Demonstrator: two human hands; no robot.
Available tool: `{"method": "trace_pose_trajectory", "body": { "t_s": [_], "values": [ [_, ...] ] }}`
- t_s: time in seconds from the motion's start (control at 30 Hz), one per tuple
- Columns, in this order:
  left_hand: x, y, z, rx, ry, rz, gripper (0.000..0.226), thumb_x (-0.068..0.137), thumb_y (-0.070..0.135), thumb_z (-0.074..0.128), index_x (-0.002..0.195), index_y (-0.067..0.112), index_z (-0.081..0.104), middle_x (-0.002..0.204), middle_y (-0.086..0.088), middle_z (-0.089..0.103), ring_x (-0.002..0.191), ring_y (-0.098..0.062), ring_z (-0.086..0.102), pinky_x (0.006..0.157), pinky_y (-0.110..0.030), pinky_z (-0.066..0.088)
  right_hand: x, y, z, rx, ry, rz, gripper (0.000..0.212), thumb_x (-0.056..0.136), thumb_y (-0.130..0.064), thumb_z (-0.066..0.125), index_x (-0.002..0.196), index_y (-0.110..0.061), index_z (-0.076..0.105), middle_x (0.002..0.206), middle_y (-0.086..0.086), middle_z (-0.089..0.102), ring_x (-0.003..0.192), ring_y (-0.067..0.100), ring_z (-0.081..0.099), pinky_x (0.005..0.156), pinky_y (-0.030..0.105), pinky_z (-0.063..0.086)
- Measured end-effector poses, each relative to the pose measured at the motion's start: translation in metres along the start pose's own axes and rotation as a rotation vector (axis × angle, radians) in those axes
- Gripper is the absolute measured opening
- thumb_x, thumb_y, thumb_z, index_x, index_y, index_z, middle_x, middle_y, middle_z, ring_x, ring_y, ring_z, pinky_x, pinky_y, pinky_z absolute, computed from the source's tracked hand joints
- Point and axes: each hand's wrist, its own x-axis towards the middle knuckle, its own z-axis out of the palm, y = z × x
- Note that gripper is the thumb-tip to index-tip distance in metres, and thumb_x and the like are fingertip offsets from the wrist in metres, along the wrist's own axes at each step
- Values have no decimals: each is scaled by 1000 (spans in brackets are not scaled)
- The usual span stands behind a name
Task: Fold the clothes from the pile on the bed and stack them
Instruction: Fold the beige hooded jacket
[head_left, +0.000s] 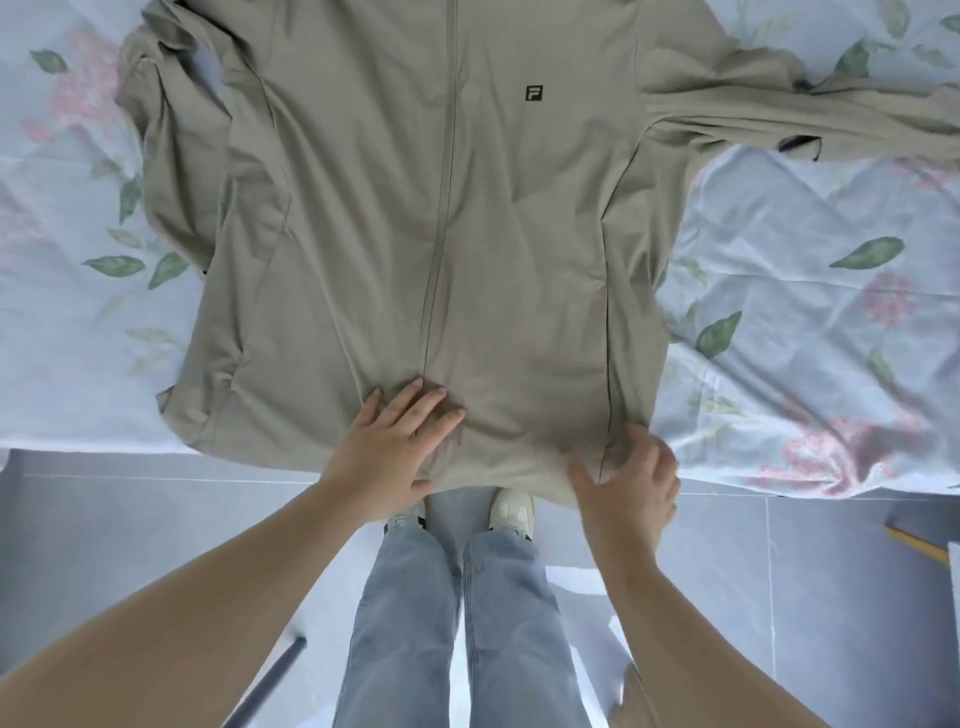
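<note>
One beige jacket (363, 208), front up, flat on the bed (779, 260); hem overhangs the near edge. Sheet is pale with pink flowers and green leaves.
Marking: one small dark square logo (534, 94) on the chest, a single pale "F". No other writing legible.
One zip (441, 218), closed, down the centre.
Two sleeves: one (779, 109) stretched out to frame right, one (171, 171) bunched along the body at frame left.
Left hand (387, 452): fingers (431, 400) straight and spread, pressing on the hem beside the zip.
Right hand (631, 478): on the hem's right corner, blurred; cannot tell whether it grips.
Below: jeans (498, 623), two pale shoes (511, 512), tiled floor (104, 519).
</note>
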Motion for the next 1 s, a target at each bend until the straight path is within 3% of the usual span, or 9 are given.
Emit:
{"method": "trace_pose_trajectory", "body": {
  "t_s": [0.17,0.3,0.47,0.53,0.63,0.77,0.87,0.93,1.0],
  "values": [
    [2,0,-1,-132,-36,-61,71,90,52,46,149,37,9,158,11,-1,145,-12,-11,116,-39,-3,26,-17,-16,160,-245,201,26,81,-31,67,95,-13,54,88,0,57,94,25,53,84,41,47],
    [-1,4,-12,-275,-15,-106,61,95,47,42,148,35,15,158,9,5,146,-9,-2,116,-31,3,29,-22,-32,368,-237,204,7,86,-19,54,83,-17,48,80,0,52,71,19,49,56,30,37],
    [-6,2,-18,-399,-4,-188,57,95,43,45,146,35,23,156,7,17,143,-13,18,111,-30,20,29,4,-45,244,-70,368,26,89,-16,52,109,-1,46,85,11,54,76,30,51,66,35,39],
    [-10,-4,-17,-414,25,-229,54,94,40,47,145,32,28,154,8,22,139,-16,25,109,-31,24,26,3,-43,69,-66,366,38,88,-16,55,122,-7,42,107,15,56,92,34,53,78,39,41],
    [-17,-19,-15,-421,114,-418,49,93,35,51,140,30,38,152,5,25,137,-20,27,106,-37,25,12,-13,-31,-186,2,167,64,84,-13,57,140,-21,30,143,10,33,126,34,34,103,44,25],
    [-34,-58,-8,-459,357,-828,55,85,26,59,137,22,39,151,-3,25,139,-26,20,108,-47,22,-10,-46,1,-284,-118,-174,64,85,-17,57,142,-24,29,149,2,23,134,26,25,108,39,19],
    [-46,-97,-4,-612,315,-1077,74,82,32,63,144,22,25,153,-3,22,139,-26,22,108,-52,20,-24,-71,31,-317,-228,-281,61,86,-20,56,141,-25,30,149,-1,25,134,23,27,108,36,22],
    [-51,-119,-3,-754,195,-1117,67,81,35,66,138,22,34,134,-1,47,125,-29,43,99,-47,31,-32,-85,49,-295,-257,-311,61,85,-20,55,141,-25,31,149,-1,26,134,22,27,109,36,23],
    [-56,-133,-4,-870,195,-1008,23,79,31,68,97,20,58,85,3,61,90,-26,58,73,-32,42,-39,-95,62,-289,-287,-316,62,85,-21,55,141,-25,30,150,0,25,136,23,27,110,37,22]
  ]
}}
